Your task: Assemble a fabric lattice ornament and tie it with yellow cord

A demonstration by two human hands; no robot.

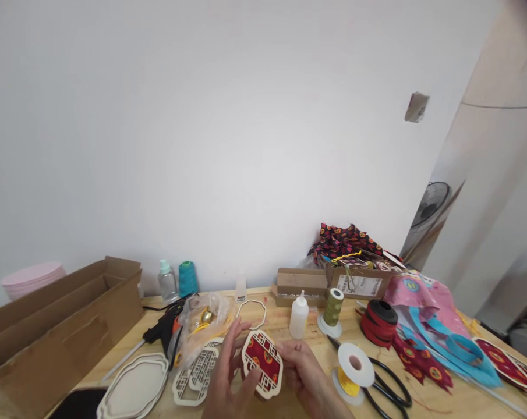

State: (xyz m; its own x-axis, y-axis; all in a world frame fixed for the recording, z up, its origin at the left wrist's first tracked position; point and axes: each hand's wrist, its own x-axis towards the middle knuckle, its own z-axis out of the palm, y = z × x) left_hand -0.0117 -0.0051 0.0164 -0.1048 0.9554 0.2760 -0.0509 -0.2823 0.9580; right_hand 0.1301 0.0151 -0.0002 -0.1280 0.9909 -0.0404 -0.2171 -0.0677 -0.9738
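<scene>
On the wooden worktop [442,401], an open cardboard box [57,326] sits far left, with a black glue gun [165,329] just right of it. A white squeeze bottle [299,316] and an olive thread spool [333,307] stand mid-worktop. A red ribbon roll [379,320] and black scissors [385,390] lie right. A teal thread cone [187,278] stands by the far wall.

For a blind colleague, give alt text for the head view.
The left hand and right hand hold a cream wooden lattice frame backed with red patterned fabric over a wooden table. A white plastic squeeze bottle, olive thread spool and black scissors lie nearby.
</scene>
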